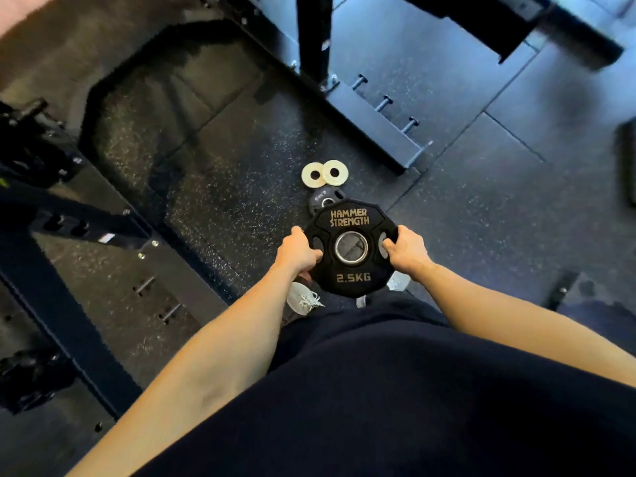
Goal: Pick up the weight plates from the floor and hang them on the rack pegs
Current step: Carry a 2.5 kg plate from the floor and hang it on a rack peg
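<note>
Both hands hold a black weight plate [351,247] flat and face-up above the floor, a little below the middle of the view. The plate reads "HAMMER STRENGTH" at its 12 o'clock edge and "2.5KG" at its 6 o'clock edge, with a steel-ringed hole in the centre. The left hand [298,251] grips it at 9 o'clock, fingers curled through the grip slot there; the right hand [406,248] grips it at 3 o'clock in the same way, fingertips hooked into the opposite slot.

At 12 o'clock from the held plate, partly hidden under its far edge, a smaller dark plate [323,198] lies on the speckled rubber floor [220,187]. Just beyond that, still toward 12 o'clock, two pale round plates [325,173] lie flat side by side, touching or slightly overlapping (the blur makes it hard to say which).

Toward 1 o'clock, a dark rack base [375,132] runs diagonally across the floor, with short metal pegs [383,103] sticking out along its far side. A black upright post [314,36] rises from its far end near 12 o'clock.

At 6 o'clock from the plate, a white laced shoe [303,299] shows beneath it, above dark clothing that fills the bottom of the view. More dark rack framing [69,304] occupies the 9 o'clock side.
</note>
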Demonstrator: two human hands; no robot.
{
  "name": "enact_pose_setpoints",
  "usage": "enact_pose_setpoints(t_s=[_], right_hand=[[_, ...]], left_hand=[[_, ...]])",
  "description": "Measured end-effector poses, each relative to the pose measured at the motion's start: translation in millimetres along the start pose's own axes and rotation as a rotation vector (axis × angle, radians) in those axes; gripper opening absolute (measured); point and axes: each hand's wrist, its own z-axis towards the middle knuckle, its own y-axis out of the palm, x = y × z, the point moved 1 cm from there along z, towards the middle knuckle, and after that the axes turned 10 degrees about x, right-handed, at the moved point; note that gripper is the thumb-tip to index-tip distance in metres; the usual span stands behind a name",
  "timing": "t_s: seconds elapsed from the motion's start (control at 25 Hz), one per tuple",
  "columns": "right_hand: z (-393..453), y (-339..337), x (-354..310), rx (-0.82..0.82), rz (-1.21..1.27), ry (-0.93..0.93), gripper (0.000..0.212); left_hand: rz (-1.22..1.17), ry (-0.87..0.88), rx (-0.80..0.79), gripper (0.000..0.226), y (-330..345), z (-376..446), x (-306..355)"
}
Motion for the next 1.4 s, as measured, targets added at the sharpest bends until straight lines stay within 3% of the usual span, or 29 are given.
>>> enact_pose_setpoints(t_s=[0.28, 0.44, 0.64, 0.8, 1.12, 1.4], right_hand=[[-21.4, -46.1, 114.8, 0.158, 0.166, 0.265, 0.032], [-22.8, -79.9, 195.5, 0.213, 0.286, 0.379, 0.03], [-17.8, -138.5, 314.2, 0.25, 0.356, 0.492, 0.029], [2.2, -186.0, 371.6, 0.273, 0.375, 0.542, 0.03], [119.8, -267.4, 420.8, 0.286, 0.436, 0.554, 0.032], [268.4, -390.0, 452.9, 0.394, 0.467, 0.588, 0.027]], left_hand=[[0.212, 0.29, -0.152, 0.059, 65.9, -17.8, 98.9], [0.375, 0.429, -0.152, 0.059, 124.9, -39.6, 167.0], [0.319, 0.422, -0.243, 0.048, 218.2, -91.4, 261.3], [0.332, 0.45, -0.262, 0.049, 265.1, -108.9, 330.2], [0.342, 0.454, -0.24, 0.041, 316.0, -55.0, 479.9], [0.433, 0.577, -0.254, 0.051, 346.2, 17.2, 678.5]])
